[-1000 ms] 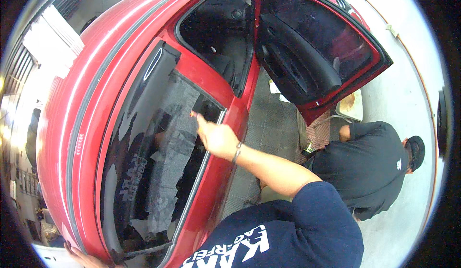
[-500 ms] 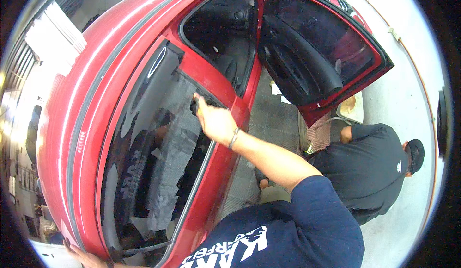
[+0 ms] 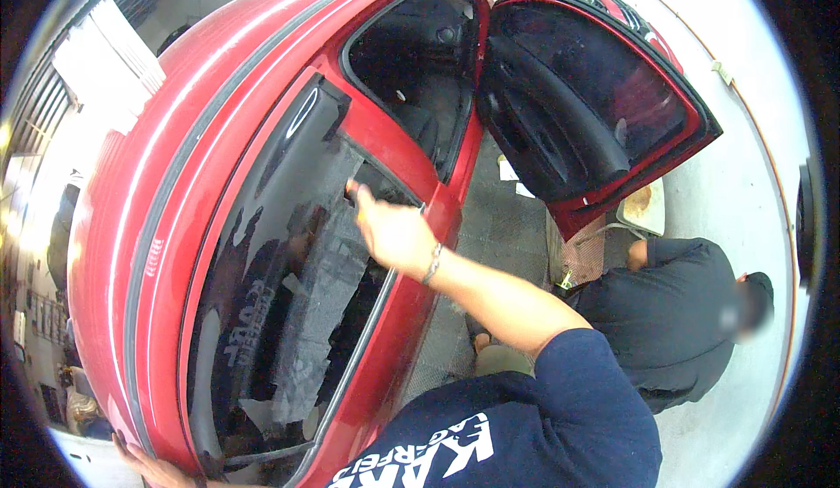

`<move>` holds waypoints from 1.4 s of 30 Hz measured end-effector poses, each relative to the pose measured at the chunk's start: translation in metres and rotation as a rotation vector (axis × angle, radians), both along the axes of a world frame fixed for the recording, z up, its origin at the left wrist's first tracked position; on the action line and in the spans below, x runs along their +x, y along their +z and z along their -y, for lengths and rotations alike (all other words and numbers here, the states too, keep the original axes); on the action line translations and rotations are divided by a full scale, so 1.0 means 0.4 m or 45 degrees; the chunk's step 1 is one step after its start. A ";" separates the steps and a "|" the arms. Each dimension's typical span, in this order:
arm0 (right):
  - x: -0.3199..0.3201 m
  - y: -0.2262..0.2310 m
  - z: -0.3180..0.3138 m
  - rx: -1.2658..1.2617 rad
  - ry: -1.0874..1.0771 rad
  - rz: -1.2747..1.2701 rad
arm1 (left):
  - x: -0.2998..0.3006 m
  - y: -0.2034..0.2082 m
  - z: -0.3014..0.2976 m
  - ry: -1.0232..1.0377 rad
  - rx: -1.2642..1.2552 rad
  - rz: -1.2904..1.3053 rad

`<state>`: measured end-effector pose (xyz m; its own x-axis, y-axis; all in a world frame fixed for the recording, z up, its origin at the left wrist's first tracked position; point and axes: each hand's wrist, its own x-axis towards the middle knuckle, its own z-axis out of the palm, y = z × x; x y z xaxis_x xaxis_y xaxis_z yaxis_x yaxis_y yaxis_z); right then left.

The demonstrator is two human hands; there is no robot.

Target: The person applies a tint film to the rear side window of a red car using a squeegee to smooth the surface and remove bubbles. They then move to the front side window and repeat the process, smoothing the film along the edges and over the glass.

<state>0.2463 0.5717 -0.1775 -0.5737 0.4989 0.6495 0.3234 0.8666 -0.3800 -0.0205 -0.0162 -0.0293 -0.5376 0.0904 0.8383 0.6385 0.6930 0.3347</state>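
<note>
My right hand (image 3: 398, 236) is closed over the upper part of the red car's dark side window (image 3: 262, 313). Its fingertips pinch something small with bits of orange and yellow, mostly hidden by the fingers, close against the glass. Dull grey, ragged-edged residue (image 3: 306, 374) runs down the glass below the hand. Along the left, the pane has a glossy dark surface with reflections and torn-looking edges. At the lower left, my left hand (image 3: 156, 468) lies with its fingers stretched out on the red body (image 3: 114, 348) beside the window.
An open red car door (image 3: 604, 103) with a black inner panel juts out at the upper right. A co-worker in a black shirt (image 3: 656, 335) bends low close on my right. A white-topped stool (image 3: 643, 210) stands under the door, before a pale wall (image 3: 761, 225).
My right hand has shifted slightly leftward over the glass, still pinching the small thing. My left hand stays on the car body. The co-worker appears a little lower.
</note>
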 end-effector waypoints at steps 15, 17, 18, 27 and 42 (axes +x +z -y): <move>-0.033 0.075 -0.007 0.159 -0.072 0.033 | 0.000 0.003 0.004 0.027 -0.013 -0.023; -0.031 0.042 0.050 0.328 0.027 -0.098 | 0.022 0.005 -0.034 0.032 0.028 -0.008; -0.031 0.058 0.045 0.225 0.040 -0.026 | 0.037 0.012 -0.044 0.036 0.044 0.003; -0.032 0.105 0.052 0.305 0.063 0.043 | 0.023 0.008 -0.013 0.013 0.035 -0.022; -0.095 0.161 -0.054 0.322 -0.104 -0.209 | 0.043 0.025 -0.034 0.016 0.064 0.067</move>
<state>0.2083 0.5931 -0.1133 -0.4155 0.3498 0.8397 0.3476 0.9141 -0.2088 -0.0034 -0.0027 -0.0195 -0.5821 0.0422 0.8121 0.6105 0.6824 0.4021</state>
